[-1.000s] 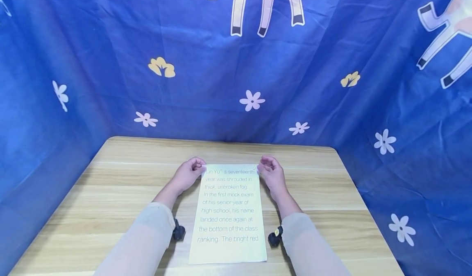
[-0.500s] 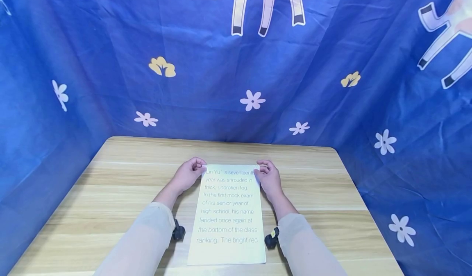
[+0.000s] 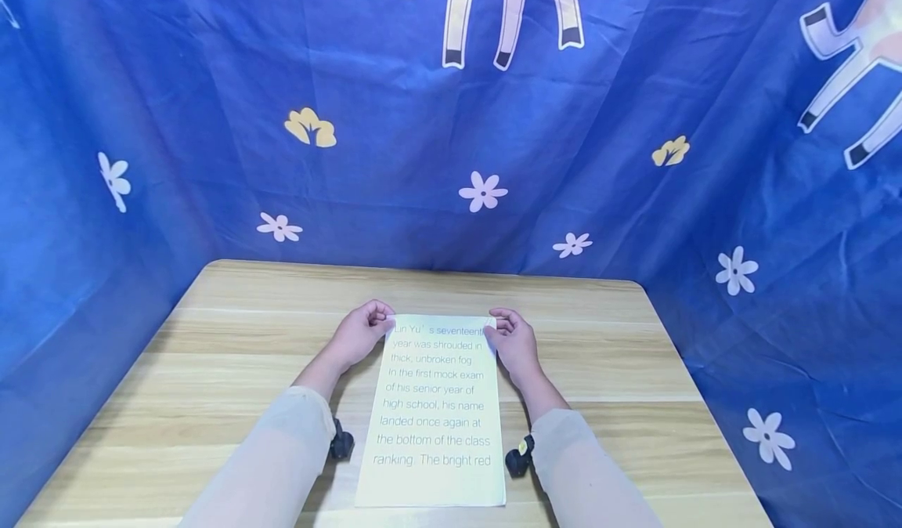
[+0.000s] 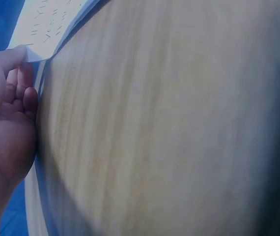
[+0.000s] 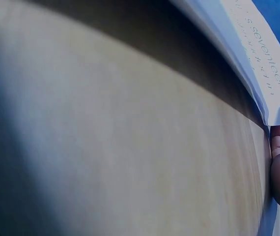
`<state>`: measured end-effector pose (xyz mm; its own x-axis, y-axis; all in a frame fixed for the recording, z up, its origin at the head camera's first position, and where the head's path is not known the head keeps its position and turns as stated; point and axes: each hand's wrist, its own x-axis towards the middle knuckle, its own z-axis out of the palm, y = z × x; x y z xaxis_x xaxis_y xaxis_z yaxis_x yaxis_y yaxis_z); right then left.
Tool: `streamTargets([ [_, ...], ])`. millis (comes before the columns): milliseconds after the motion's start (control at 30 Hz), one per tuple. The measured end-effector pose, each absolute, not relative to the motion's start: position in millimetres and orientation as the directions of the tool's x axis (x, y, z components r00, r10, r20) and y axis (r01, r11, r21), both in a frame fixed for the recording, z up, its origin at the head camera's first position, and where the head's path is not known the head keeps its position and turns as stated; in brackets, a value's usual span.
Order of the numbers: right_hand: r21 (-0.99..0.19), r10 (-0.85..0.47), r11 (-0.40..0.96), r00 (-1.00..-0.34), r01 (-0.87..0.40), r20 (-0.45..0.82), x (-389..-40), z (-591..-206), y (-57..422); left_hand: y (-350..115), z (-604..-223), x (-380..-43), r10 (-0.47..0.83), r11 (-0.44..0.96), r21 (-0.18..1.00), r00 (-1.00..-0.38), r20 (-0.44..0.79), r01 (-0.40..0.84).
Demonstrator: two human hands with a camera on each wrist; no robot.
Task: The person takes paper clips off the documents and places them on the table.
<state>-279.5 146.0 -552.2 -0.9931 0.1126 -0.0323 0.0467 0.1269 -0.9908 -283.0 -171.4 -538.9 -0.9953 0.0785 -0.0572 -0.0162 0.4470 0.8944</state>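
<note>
A printed sheet of paper (image 3: 438,410) with large English text lies in front of me, its long side running toward my body. My left hand (image 3: 361,334) pinches its far left corner, thumb on top. In the left wrist view that thumb (image 4: 13,58) presses on the printed face while the other fingers curl below. At the far right corner, my right hand (image 3: 517,346) pinches the paper, thumb over the print and fingers beneath. The right wrist view shows the paper's edge (image 5: 228,54) bowed above the table; whether it is one sheet or more, I cannot tell.
A light wood-grain table (image 3: 247,340) with rounded far corners carries the paper. Blue cloth (image 3: 395,136) with flowers and animal figures hangs behind it and on both sides. A small dark device (image 3: 341,440) sits at each wrist.
My right hand has shifted left onto the paper's far right corner, and its thumb now covers the end of the first line. The near edge has slid slightly left. My left hand has stayed put.
</note>
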Motion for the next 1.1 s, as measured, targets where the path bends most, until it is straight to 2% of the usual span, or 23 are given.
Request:
streamTargets([
  [567,-0.991,0.14,0.116,-0.989,0.062,-0.046,-277.0,-551.8,146.9,-171.4,-536.3,-280.0,0.088,0.46,0.888,-0.994,-0.057,-0.01],
  [933,-0.973,0.211,0.209,-0.976,0.102,-0.057,-273.2,-547.9,141.8,-171.0,-537.2,-278.1,0.085,0.461,0.887,-0.995,-0.057,-0.012],
  [1100,-0.97,0.2,0.23,-0.979,0.083,-0.037,-273.3,-543.5,145.8,-172.6,-537.0,-278.4,0.083,0.465,0.885,-0.995,-0.055,-0.01],
])
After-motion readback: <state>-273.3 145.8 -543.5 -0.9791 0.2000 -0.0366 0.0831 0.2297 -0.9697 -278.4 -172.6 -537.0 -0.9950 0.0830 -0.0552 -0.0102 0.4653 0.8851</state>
